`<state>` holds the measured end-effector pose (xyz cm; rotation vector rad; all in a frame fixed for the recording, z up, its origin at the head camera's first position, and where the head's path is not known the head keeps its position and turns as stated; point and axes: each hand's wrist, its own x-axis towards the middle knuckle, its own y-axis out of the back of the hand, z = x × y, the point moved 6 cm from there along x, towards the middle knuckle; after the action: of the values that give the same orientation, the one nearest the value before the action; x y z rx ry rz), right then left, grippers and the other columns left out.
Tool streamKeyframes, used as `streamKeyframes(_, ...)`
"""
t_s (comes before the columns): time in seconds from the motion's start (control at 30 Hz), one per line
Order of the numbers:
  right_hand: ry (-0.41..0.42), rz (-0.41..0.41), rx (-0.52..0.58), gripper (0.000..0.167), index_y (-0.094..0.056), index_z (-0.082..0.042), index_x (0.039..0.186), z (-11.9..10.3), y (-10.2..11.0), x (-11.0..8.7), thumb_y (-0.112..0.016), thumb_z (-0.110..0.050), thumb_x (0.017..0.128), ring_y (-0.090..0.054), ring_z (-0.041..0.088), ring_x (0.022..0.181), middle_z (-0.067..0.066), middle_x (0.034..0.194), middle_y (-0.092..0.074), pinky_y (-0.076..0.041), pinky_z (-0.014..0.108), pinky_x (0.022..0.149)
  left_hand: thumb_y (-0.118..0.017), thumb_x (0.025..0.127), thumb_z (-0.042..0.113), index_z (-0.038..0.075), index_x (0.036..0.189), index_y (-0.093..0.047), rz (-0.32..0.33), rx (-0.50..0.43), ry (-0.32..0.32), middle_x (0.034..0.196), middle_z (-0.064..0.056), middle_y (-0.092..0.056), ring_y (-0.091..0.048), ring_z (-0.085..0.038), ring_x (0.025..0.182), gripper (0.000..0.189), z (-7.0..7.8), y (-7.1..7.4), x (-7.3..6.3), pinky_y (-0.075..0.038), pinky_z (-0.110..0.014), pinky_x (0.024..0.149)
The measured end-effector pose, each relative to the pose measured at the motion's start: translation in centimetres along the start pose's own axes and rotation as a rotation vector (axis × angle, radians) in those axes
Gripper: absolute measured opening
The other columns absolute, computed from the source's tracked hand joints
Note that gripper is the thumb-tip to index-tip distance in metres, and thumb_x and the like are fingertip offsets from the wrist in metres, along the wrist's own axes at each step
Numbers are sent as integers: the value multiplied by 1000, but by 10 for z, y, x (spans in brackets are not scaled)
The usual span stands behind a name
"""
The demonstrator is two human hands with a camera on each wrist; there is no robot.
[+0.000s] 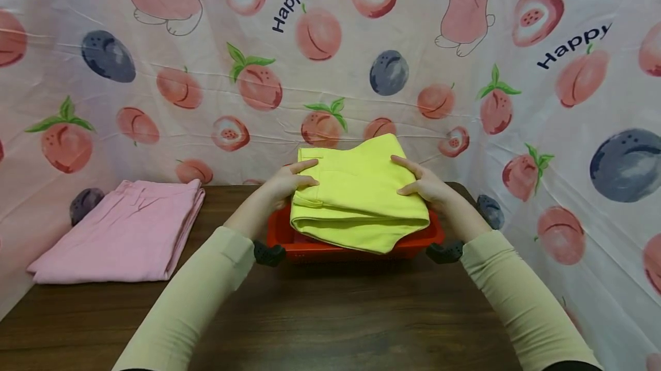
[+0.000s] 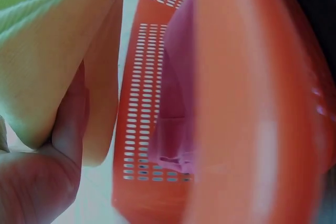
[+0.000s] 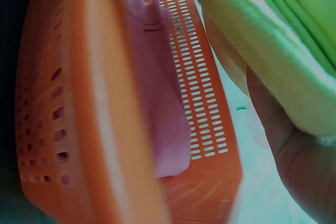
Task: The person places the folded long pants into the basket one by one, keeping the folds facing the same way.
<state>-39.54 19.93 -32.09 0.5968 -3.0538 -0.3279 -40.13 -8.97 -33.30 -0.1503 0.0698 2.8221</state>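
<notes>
Both hands hold folded bright yellow trousers (image 1: 356, 182), with a waistband and belt loops along their left side, above a red plastic basket (image 1: 330, 254). My left hand (image 1: 286, 183) grips the left side of the bundle, and my right hand (image 1: 427, 186) grips the right side. Digits of each hand lie on the upper face of the cloth. From the left wrist, the basket's slotted wall (image 2: 137, 103) shows beneath the trousers. Inside the basket is a dark pink folded garment (image 3: 163, 93), mostly hidden from the head view by the yellow cloth.
Folded light pink trousers (image 1: 119, 233) lie on the left of the dark wooden table (image 1: 351, 319). A fruit-printed curtain (image 1: 335, 73) hangs behind the table and along both sides.
</notes>
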Motion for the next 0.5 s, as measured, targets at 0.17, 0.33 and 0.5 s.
streamKeyframes(0.17,11,6,-13,79,-27,-14,153,10,0,0,-57,13,84,-23,33,129,13,156,-5,-44,25,82,-61,90,1,23,148,-38,-23,-52,46,110,-13,-59,-63,-15,70,67,-11,-2,0,-54,-29,63)
streamKeyframes(0.33,11,-15,-5,81,-24,-13,153,21,-2,-1,-58,12,84,-28,33,126,17,155,-8,-46,24,81,-62,88,-1,25,150,-34,-28,-34,58,126,-16,-52,-64,-18,77,72,-18,-2,-1,-55,-32,68)
streamKeyframes(0.5,-34,-25,21,81,-25,-16,153,32,-5,-3,-57,13,85,-39,31,114,20,150,-16,-51,29,76,-62,85,-7,22,152,-28,-33,-23,67,134,-17,-45,-63,-20,87,80,-28,-1,-2,-54,-35,74)
